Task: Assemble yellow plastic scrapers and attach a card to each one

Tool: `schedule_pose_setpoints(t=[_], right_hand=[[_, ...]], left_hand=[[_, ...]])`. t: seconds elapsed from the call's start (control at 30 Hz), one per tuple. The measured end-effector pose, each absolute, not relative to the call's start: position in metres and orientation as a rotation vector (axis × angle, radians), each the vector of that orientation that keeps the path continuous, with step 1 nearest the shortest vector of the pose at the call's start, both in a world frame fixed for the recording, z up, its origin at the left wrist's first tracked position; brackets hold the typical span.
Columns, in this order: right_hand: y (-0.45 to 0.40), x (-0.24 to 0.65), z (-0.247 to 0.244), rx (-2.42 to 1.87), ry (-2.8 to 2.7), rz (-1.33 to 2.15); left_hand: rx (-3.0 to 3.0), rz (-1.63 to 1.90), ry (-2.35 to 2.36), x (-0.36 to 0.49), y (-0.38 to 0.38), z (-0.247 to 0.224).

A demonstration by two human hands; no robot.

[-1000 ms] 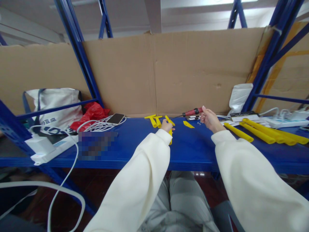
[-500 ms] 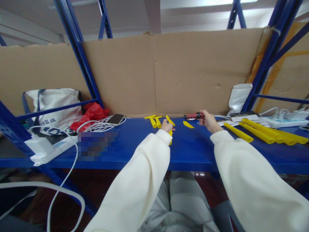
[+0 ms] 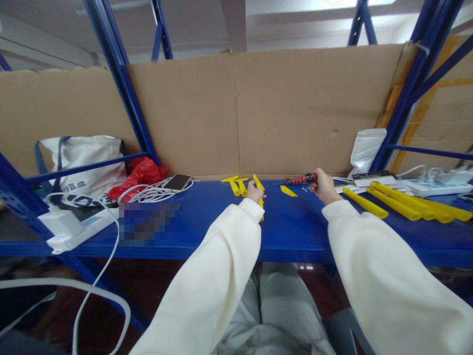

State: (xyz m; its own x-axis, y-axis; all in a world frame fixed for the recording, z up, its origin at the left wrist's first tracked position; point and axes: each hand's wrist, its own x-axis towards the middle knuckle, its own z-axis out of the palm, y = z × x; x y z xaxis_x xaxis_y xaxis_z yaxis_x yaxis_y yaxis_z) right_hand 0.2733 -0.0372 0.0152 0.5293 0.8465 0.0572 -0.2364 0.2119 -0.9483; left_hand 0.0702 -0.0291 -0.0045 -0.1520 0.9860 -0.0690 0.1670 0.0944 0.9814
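My left hand (image 3: 254, 191) is closed around a yellow T-shaped tool (image 3: 258, 183), its handle partly hidden by my fingers. In my right hand (image 3: 324, 186) is a red-and-black screwdriver (image 3: 302, 179), gripped at the end of its handle. The thin shaft points left, its tip close to the T-shaped tool's head; whether they touch I cannot tell. Between my hands a flat yellow piece (image 3: 288, 191) lies on the blue shelf (image 3: 291, 227). Tiny pale bits (image 3: 305, 189), too small to name, lie under the screwdriver. Left of my left hand rest two more yellow T-shaped pieces (image 3: 234, 186).
Several yellow tubes (image 3: 365, 203) lie at the right, before a power strip (image 3: 436, 186). At the left are a phone (image 3: 178, 182), coiled white cable (image 3: 148, 195), a red plastic bag (image 3: 140, 175), a cloth bag (image 3: 86, 162) and a charger (image 3: 61, 222). Cardboard (image 3: 236, 108) stands behind.
My right hand and the screwdriver have shifted a little to the right, and the shaft now slants lower toward the yellow tool. My left hand's hold stays nearly the same.
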Motion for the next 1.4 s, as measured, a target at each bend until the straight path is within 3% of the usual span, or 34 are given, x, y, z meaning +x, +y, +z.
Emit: schedule_pose_setpoints(t=[0.5,0.73,0.97,1.4], right_hand=[[-0.034,0.270,0.004,-1.606,-1.133,0.991],[-0.027,0.274,-0.010,-1.891,-1.547,0.645],[-0.017,0.285,-0.013,-1.900,-1.746,0.461],[0.007,0.287,-0.020,-1.972,-1.815,-0.077]], left_hand=[[1.323,1.288,1.433,0.071,-0.019,-0.015],[1.377,1.265,1.420,0.070,-0.019,-0.017],[1.463,1.226,1.399,0.069,-0.017,-0.018],[1.397,1.190,1.432,0.070,-0.025,-0.009]])
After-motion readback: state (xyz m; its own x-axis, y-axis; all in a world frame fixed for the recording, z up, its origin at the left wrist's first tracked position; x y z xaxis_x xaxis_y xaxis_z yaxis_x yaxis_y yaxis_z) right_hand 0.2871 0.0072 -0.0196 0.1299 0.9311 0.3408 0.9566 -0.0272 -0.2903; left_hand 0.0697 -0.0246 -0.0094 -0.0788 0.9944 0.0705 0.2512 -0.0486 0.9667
